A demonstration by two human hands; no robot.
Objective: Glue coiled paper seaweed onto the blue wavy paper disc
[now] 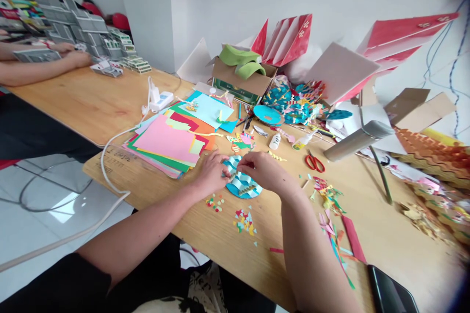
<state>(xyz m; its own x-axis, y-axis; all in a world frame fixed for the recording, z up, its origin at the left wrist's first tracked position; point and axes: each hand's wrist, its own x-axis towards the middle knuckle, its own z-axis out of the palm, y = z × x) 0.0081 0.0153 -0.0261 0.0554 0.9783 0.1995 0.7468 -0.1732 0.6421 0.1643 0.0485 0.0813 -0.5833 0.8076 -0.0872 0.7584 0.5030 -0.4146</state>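
Note:
A round blue paper disc [235,194] with wavy light-blue paper strips lies on the table between my hands. One twisted paper strip [247,189] rests across its lower part. A second twisted strip [232,176] shows between my fingertips. My left hand [213,172] is closed at the disc's left edge, its fingers bent over the rim. My right hand [261,168] is above the disc in a pinch, its fingertips at the end of the second strip; the contact is partly hidden. Small paper dots [215,203] and paper triangles [244,221] lie in front of the disc.
Colored paper sheets [165,139] are stacked at left, near a white cable [106,166]. Beyond the disc are paper fish [241,142], glue bottles [274,141] and red-handled scissors [314,162]. A phone [391,291] lies front right. Another person's hands [75,56] work far left.

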